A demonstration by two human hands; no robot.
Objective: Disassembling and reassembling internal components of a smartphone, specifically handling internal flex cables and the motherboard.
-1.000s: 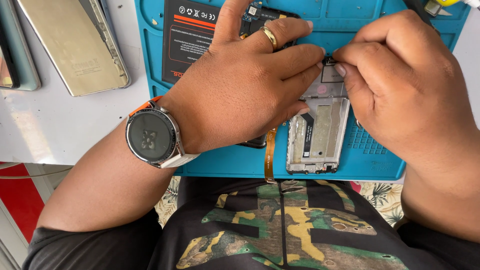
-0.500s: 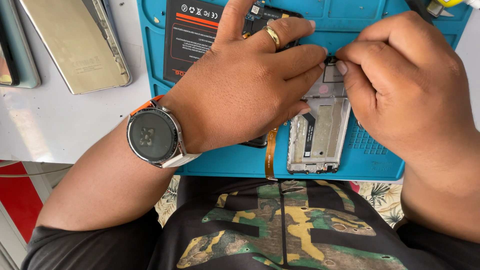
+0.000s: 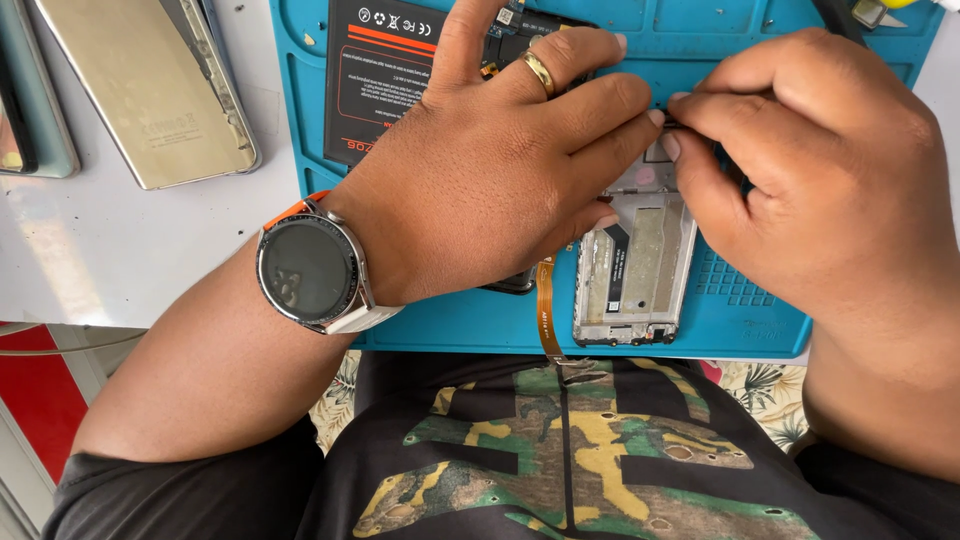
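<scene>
An opened phone lies on a blue work mat (image 3: 300,90). Its black battery (image 3: 375,80) with an orange stripe shows at the top, and a silver inner frame (image 3: 640,270) lies by the mat's near edge. My left hand (image 3: 490,170), with a gold ring and a round wristwatch (image 3: 305,270), presses flat on the phone body. My right hand (image 3: 800,170) pinches a small part at the top of the silver frame, fingertips meeting those of the left hand. An orange flex cable (image 3: 547,320) hangs over the mat's edge toward my lap.
A gold phone back cover (image 3: 140,90) lies on the white table (image 3: 100,250) left of the mat, with another pale device (image 3: 30,110) at the far left. Tool tips (image 3: 870,12) show at the top right. My camouflage-print shirt fills the bottom.
Both hands stay on the phone. My right hand's fingertips have shifted very slightly at the top of the silver frame.
</scene>
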